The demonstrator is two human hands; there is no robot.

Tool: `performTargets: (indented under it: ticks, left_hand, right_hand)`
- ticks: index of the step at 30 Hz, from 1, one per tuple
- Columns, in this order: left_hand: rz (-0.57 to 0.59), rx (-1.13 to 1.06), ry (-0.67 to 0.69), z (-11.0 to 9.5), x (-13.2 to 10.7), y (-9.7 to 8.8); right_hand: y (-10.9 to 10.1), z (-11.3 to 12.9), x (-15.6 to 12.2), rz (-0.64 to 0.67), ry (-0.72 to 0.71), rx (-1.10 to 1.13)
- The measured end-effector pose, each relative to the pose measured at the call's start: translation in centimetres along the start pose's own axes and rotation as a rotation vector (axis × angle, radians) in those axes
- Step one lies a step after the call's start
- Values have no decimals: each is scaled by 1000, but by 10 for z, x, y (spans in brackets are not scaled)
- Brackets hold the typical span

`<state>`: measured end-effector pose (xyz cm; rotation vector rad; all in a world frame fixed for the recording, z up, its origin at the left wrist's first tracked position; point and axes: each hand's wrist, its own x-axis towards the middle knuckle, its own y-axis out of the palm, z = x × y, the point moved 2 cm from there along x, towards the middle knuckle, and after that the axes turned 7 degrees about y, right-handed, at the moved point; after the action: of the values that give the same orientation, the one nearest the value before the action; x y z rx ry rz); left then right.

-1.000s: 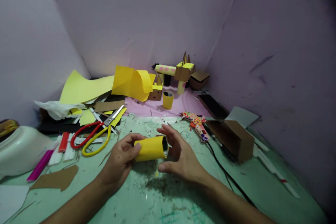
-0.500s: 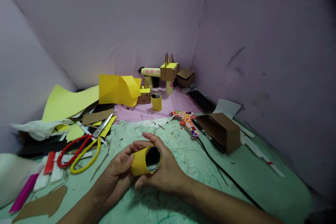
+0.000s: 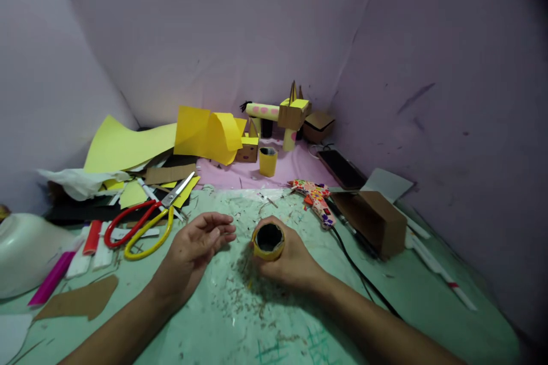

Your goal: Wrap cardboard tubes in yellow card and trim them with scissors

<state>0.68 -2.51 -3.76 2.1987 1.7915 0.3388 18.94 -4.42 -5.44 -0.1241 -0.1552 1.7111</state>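
My right hand (image 3: pixel 286 254) is wrapped round a yellow paper-covered cardboard tube (image 3: pixel 269 255), its dark hollow end facing up towards me. To its left, my left hand (image 3: pixel 199 245) is held apart from the tube, fingers loosely curled and holding nothing. Beyond them a similar short yellow tube (image 3: pixel 268 163) stands upright on the pink cloth (image 3: pixel 299 168). Next to that is a small cardboard box with a yellow top (image 3: pixel 248 150). Behind stands a cardboard animal figure (image 3: pixel 290 117) with a pink-spotted tube.
Red-and-yellow-handled scissors (image 3: pixel 149 219) lie left on paper scraps. A flower-patterned glue gun (image 3: pixel 314 199) lies right, its black cord running forward. Beside it are an open cardboard box (image 3: pixel 381 222) and a phone (image 3: pixel 341 169). Yellow sheets (image 3: pixel 205 134) stand at the back left. A white bowl (image 3: pixel 29 251) is far left.
My left hand has let go of the yellow tube and moved left. My right hand keeps the tube and has turned it more upright. The view has shifted slightly.
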Motion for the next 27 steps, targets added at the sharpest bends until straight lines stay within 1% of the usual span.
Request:
performTargets:
  ticks: [5,8,10,13,15,18,20,23,27]
  left_hand:
    - [40,131,60,1,-4,2]
    - [57,205,95,1,-5,2]
    - [79,254,114,2,-6,4]
    - [130,325,139,4,-9,8]
    - [184,401,186,5,-12,12]
    - [277,545,305,6,-18,17]
    - [305,616,356,6,-21,19]
    - [320,654,371,6,-23,20]
    - [322,643,374,5,-24,21]
  right_hand:
    - [-2,-1,0,32,22,-8]
    - [-3,-3,0,76,41,-17]
    - [-4,-5,1,103,34,-14]
    - [-5,-4,1,109,15,-15]
    - [-5,-1,0,129,-17,1]
    - [-5,7,-4,156,-112,49]
    - [-3,10,-7,159,-175,31]
    - [-1,10,-9,147,-258,-45]
    - [1,4,-10,163,-239,-69]
